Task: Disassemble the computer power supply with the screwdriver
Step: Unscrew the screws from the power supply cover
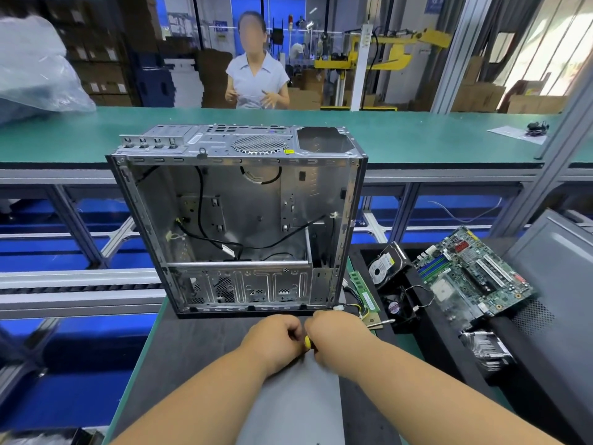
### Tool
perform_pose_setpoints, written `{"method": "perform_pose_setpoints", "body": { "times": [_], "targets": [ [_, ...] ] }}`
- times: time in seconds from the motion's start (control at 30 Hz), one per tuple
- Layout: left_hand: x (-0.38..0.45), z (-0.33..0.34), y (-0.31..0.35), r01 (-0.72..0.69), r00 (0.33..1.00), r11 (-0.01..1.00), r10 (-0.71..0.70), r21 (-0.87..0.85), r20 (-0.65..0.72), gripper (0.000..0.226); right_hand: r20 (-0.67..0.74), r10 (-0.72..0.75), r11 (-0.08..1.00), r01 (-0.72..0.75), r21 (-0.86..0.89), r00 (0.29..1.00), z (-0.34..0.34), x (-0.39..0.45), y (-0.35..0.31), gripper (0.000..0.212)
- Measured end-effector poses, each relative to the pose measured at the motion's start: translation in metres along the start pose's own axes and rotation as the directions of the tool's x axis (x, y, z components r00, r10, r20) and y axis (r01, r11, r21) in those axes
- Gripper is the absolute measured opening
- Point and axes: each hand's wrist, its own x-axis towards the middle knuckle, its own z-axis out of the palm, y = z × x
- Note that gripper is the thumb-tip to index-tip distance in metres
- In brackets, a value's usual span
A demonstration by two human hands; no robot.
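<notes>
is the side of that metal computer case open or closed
Open: the silver metal computer case has no side panel on the side facing the camera, so loose black cables and the bare inner wall show.

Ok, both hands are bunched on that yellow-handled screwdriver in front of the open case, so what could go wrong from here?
1. The left hand and right hand crowd the yellow-handled screwdriver; its tip is hidden, so a slip could jab a finger.
2. The open silver metal computer case stands upright just beyond the hands; a forward slip might knock it.
3. The green memory stick and yellow-and-white wires lie beside the right hand and could get swept or snagged.
</notes>
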Motion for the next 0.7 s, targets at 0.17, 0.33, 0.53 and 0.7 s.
{"method": "perform_pose_setpoints", "body": {
  "times": [0.17, 0.33, 0.53, 0.7],
  "targets": [
    [-0.001, -0.002, 0.008, 0.08, 0.996, 0.996, -0.079, -0.037, 0.029, 0.013, -0.076, -0.003, 0.999, 0.006, 0.045, 0.997, 0.01, 0.0, 0.007, 0.024],
    [0.003, -0.004, 0.013, 0.129, 0.988, 0.99, -0.123, -0.059, 0.095, 0.019, -0.056, -0.013, 0.999, 0.015, 0.03, 0.998, 0.012, 0.003, 0.013, 0.01],
    [0.008, -0.008, 0.014, 0.106, 0.985, 0.993, -0.098, -0.049, 0.14, 0.027, -0.317, 0.092, 0.93, 0.032, 0.365, 0.944, 0.012, -0.019, 0.03, 0.007],
    [0.011, -0.011, 0.009, -0.044, 0.987, 0.999, 0.048, -0.028, 0.155, 0.015, -0.465, 0.31, 0.657, 0.167, 0.735, 0.829, -0.009, -0.044, 0.046, 0.011]
  ]
}}
